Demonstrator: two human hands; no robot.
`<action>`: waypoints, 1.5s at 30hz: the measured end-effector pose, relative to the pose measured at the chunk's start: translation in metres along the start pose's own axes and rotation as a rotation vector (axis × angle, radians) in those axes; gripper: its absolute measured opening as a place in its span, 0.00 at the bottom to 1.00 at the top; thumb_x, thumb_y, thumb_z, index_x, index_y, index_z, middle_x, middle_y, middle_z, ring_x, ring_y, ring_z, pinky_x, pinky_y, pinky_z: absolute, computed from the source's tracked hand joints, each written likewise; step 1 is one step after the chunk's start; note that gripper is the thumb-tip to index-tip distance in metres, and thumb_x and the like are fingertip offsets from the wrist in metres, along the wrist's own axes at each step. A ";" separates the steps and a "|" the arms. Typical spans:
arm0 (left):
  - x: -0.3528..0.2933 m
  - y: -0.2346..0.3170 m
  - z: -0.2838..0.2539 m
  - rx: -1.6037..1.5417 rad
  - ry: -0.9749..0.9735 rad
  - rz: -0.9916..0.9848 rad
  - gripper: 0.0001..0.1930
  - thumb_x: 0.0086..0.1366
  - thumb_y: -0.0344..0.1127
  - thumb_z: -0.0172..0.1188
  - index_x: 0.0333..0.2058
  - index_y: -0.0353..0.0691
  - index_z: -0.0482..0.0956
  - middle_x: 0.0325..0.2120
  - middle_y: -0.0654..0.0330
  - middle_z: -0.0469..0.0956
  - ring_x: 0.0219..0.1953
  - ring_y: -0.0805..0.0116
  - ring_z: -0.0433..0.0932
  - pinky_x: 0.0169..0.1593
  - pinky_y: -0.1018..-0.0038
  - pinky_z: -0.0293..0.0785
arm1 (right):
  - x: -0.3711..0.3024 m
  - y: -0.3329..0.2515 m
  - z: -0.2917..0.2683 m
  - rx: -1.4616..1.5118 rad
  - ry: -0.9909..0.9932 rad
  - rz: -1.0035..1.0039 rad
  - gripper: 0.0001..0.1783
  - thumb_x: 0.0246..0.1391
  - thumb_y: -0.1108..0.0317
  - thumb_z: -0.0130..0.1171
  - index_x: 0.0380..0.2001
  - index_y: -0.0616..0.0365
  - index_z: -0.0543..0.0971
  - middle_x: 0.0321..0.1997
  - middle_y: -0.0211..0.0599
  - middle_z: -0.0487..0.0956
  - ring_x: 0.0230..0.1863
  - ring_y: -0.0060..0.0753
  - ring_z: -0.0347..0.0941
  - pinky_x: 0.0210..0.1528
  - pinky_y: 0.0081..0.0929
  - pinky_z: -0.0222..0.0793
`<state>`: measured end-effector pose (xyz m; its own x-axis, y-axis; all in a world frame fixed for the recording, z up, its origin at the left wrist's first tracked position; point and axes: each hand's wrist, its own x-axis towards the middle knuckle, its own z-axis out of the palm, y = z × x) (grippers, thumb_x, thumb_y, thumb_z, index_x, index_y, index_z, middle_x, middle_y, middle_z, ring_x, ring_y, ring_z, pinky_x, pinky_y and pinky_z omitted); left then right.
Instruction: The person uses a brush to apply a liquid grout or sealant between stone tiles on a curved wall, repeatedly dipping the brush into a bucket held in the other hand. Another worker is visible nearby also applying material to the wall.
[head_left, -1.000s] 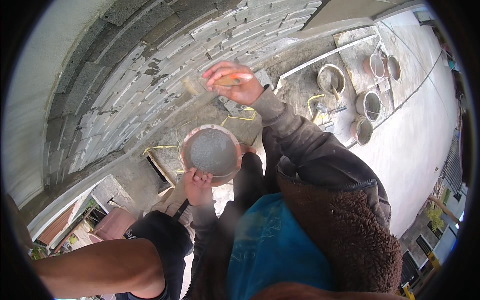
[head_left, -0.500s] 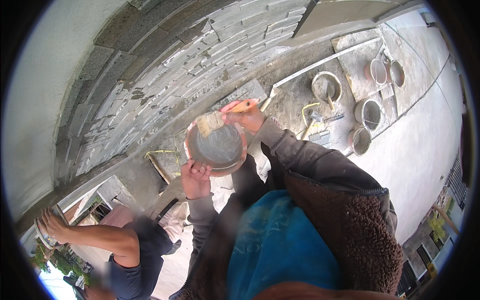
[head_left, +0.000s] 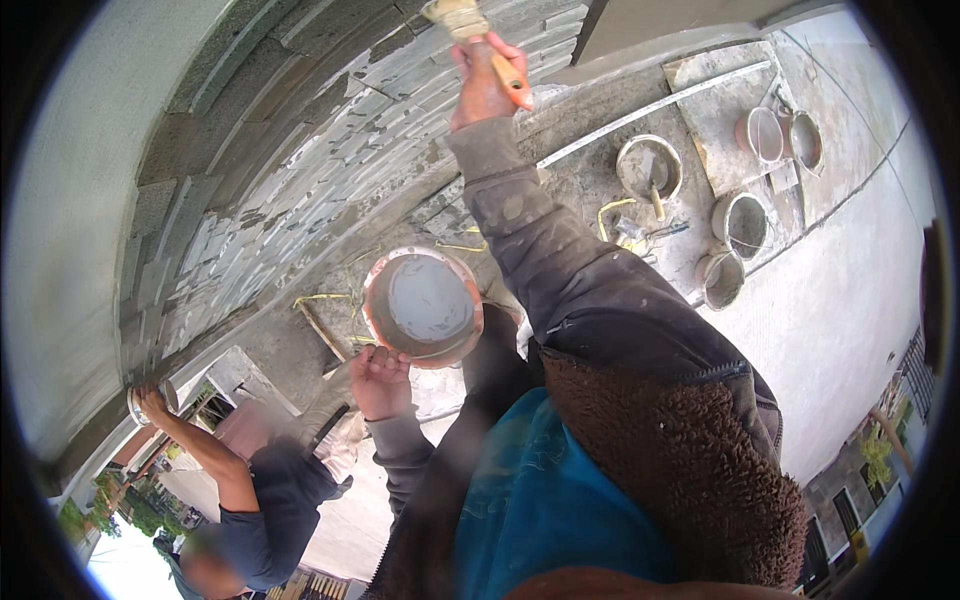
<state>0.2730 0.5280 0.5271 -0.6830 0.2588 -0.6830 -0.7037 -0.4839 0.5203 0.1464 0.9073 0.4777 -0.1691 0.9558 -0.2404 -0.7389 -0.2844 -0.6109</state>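
Observation:
Gripped by its orange handle, a paintbrush [head_left: 460, 18] is raised in my right hand [head_left: 486, 88]. Its pale bristles are up against the grey stone-strip wall [head_left: 330, 150]; I cannot tell whether they touch it. My left hand [head_left: 381, 383] has its fingers curled on the near rim of a reddish bucket [head_left: 374, 310] and holds it. Inside the bucket is grey, wet-looking liquid [head_left: 428, 297]. Dark wet patches mark parts of the stone wall.
A co-worker [head_left: 270, 500] at lower left reaches one arm to the wall's end. On the ground to the right stand a round bucket with a tool [head_left: 650, 168], more buckets [head_left: 740, 224], a long straight bar [head_left: 650, 115], a board [head_left: 715, 140] and a hammer [head_left: 630, 232].
My right hand has lifted the paintbrush from over the bucket up and away to the wall. The bucket has shifted slightly left in my left hand. The co-worker's arm has moved along the wall.

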 end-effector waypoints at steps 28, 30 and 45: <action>0.006 0.007 -0.046 -0.034 0.108 -0.034 0.11 0.66 0.38 0.50 0.23 0.47 0.71 0.18 0.70 0.65 0.26 0.67 0.67 0.44 0.60 0.68 | -0.090 0.102 -0.037 -0.719 -0.642 -0.563 0.12 0.52 0.74 0.66 0.40 0.54 0.77 0.40 0.40 0.77 0.44 0.35 0.78 0.43 0.29 0.80; 0.000 0.009 -0.043 -0.044 0.134 -0.032 0.11 0.66 0.37 0.50 0.22 0.48 0.70 0.18 0.70 0.65 0.27 0.67 0.67 0.44 0.60 0.68 | -0.096 0.097 -0.038 -0.647 -0.786 -0.523 0.13 0.52 0.74 0.66 0.41 0.53 0.77 0.41 0.42 0.78 0.43 0.35 0.79 0.40 0.29 0.82; -0.018 -0.005 -0.050 -0.016 0.334 0.039 0.07 0.68 0.39 0.50 0.29 0.48 0.71 0.20 0.72 0.62 0.26 0.72 0.65 0.42 0.66 0.71 | -0.153 0.124 -0.023 -0.723 -0.799 -0.215 0.10 0.49 0.75 0.63 0.35 0.52 0.77 0.38 0.41 0.70 0.41 0.40 0.73 0.42 0.35 0.71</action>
<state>0.2984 0.4837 0.5114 -0.6056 -0.0477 -0.7944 -0.6733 -0.5015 0.5434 0.0956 0.7242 0.4216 -0.6495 0.6886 0.3225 -0.2912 0.1665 -0.9421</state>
